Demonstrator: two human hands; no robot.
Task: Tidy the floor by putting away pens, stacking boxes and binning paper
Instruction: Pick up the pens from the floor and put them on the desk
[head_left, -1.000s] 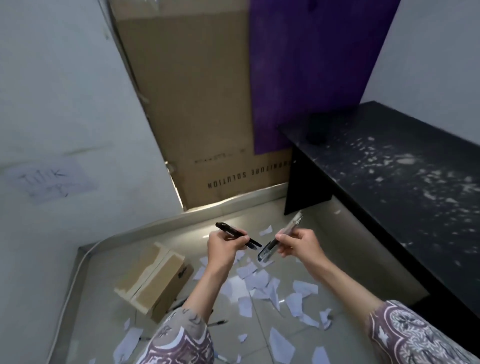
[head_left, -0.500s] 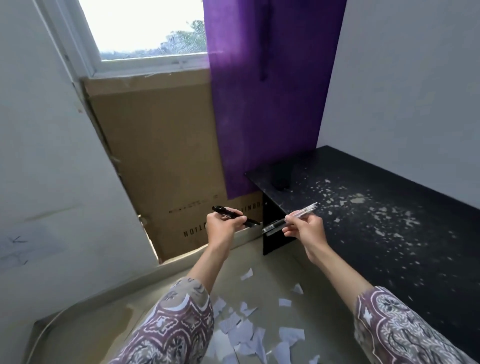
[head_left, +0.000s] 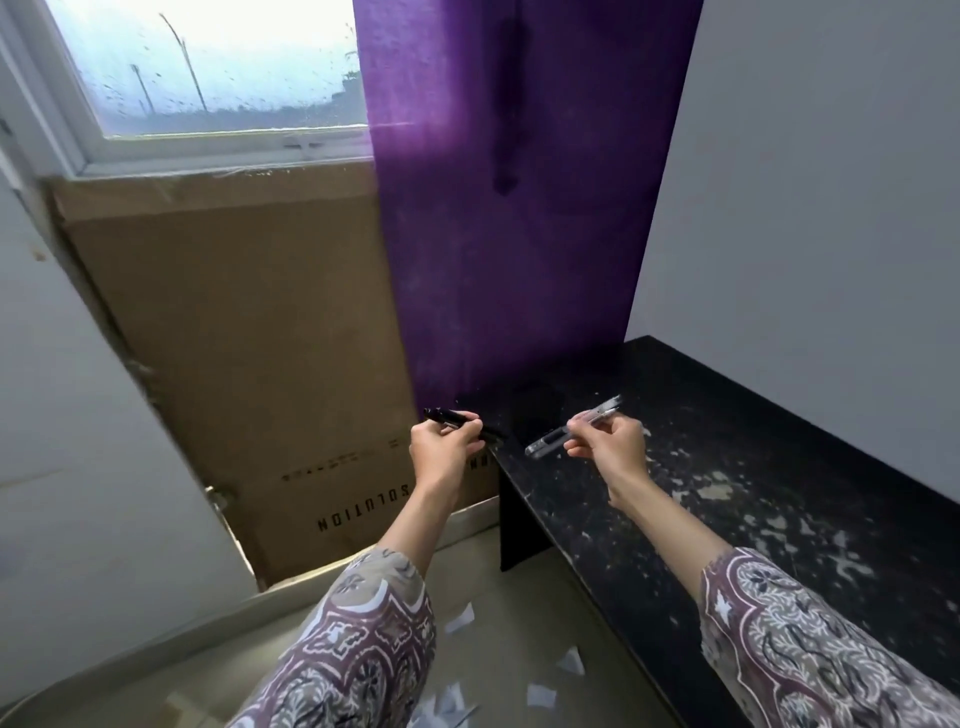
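A slim black pen (head_left: 457, 423) lies crosswise in the left hand (head_left: 441, 449), whose fingers curl round its barrel, just off the near corner of the black table (head_left: 753, 519). A clear plastic pen (head_left: 571, 428) with a dark inner tip is pinched by the curled fingers of the right hand (head_left: 608, 447), held above the table's near end. The tabletop is flat, dark and speckled with pale flecks. Torn white paper scraps (head_left: 540, 693) lie on the smooth tiled floor (head_left: 493, 654) beside the table. A brown cardboard sheet (head_left: 249, 353) and a purple curtain (head_left: 514, 218) stand behind the table.
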